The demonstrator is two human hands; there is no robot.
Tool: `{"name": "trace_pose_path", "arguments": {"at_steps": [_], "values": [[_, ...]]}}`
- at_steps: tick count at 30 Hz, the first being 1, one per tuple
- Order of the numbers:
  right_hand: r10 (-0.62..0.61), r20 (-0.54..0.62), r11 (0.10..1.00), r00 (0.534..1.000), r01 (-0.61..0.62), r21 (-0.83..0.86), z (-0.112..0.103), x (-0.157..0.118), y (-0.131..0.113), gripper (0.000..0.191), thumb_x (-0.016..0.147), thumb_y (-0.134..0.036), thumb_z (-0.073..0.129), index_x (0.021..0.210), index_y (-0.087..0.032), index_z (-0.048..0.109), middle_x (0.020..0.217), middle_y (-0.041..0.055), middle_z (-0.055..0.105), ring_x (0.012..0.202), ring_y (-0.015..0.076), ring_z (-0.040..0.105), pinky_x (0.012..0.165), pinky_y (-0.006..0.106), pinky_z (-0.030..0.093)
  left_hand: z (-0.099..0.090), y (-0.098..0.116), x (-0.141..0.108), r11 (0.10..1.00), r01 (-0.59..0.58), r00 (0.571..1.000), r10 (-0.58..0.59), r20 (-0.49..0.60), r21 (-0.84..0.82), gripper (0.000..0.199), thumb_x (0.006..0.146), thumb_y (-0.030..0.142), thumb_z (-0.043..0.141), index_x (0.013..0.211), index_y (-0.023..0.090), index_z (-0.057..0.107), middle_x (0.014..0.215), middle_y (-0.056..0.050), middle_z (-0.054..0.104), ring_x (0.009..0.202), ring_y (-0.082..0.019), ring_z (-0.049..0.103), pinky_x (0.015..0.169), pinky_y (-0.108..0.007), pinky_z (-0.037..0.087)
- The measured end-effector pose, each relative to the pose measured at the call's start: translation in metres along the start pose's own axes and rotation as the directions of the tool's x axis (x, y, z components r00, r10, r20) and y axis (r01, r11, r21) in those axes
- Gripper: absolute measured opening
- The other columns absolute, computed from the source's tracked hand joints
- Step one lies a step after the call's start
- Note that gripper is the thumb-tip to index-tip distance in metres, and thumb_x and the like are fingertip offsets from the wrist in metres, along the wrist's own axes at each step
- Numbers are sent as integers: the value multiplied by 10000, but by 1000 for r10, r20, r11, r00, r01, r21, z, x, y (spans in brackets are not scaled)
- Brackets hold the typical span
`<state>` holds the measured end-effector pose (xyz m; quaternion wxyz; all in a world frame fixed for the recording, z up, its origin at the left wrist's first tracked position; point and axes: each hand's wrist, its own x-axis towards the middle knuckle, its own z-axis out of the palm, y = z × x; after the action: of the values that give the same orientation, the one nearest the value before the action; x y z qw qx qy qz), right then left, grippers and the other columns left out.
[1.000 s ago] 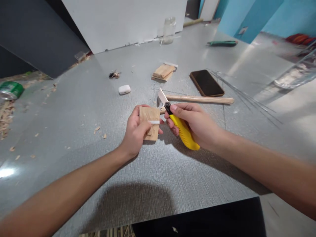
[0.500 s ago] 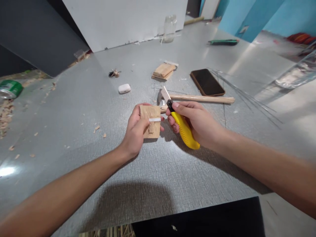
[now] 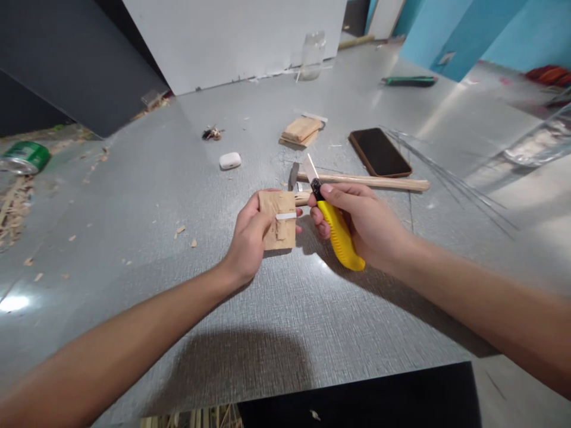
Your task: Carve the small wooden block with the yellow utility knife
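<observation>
My left hand [image 3: 248,241] grips a small flat wooden block [image 3: 270,205], thumb on its face and fingers behind. A short white strip [image 3: 286,216] lies across the block, and a shallow recess shows just below it. In my right hand [image 3: 361,220] is a yellow utility knife [image 3: 341,235], blade out and pointing up and away. The blade stands apart from the block, to its right. Just beyond both hands lies a hammer [image 3: 370,181] with a wooden handle. Part of another light wooden piece [image 3: 302,198] shows between my hands.
Farther back are stacked wooden pieces [image 3: 301,129], a phone [image 3: 380,153], thin wires [image 3: 450,176], a white earbud case [image 3: 230,160] and a glass jar [image 3: 313,56]. A green cutter [image 3: 409,81] lies at the back right. At left are a green can [image 3: 27,157] and wood shavings [image 3: 15,205].
The whole scene has shifted slightly rightward as the view turned. Both hands keep their hold on the block and the knife, with almost no movement between them.
</observation>
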<state>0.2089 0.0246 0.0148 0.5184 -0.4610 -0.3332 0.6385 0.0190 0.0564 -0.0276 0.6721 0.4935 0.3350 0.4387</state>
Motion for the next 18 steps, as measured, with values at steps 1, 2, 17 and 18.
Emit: {"name": "trace_pose_path", "arguments": {"at_steps": [1,2,17,18], "values": [[-5,-5,1000,1000,5,-2,0,0,0,324,1104,-269,573,822,-175,702,678,35,641,520,115,541,523,245,477,0,0,0,1000,-3,1000,3,-2,-4,328,928,241,573,1255,221,597,1078,-65,812,854,-235,804,766,-381,649],[-9,-8,1000,1000,9,-5,-1,1,0,316,1103,-270,575,828,-178,700,680,36,642,521,117,541,521,245,477,1,-1,0,1000,-8,1000,8,-5,-7,346,916,227,579,1261,221,598,1098,-66,812,913,-241,805,804,-388,652],[-28,59,991,998,35,-127,-5,2,-6,312,1053,-372,696,792,-202,696,670,38,632,527,129,526,493,266,460,1,-1,3,997,-18,999,20,-35,72,455,872,452,841,1186,217,612,975,-61,814,781,-235,797,694,-334,614],[-26,82,986,996,39,-161,-6,3,-8,320,1045,-380,706,780,-201,701,659,40,632,522,129,522,481,265,448,0,-2,4,996,-30,999,32,-17,86,436,879,472,838,1164,209,639,967,-63,811,769,-225,786,693,-326,606]]}}
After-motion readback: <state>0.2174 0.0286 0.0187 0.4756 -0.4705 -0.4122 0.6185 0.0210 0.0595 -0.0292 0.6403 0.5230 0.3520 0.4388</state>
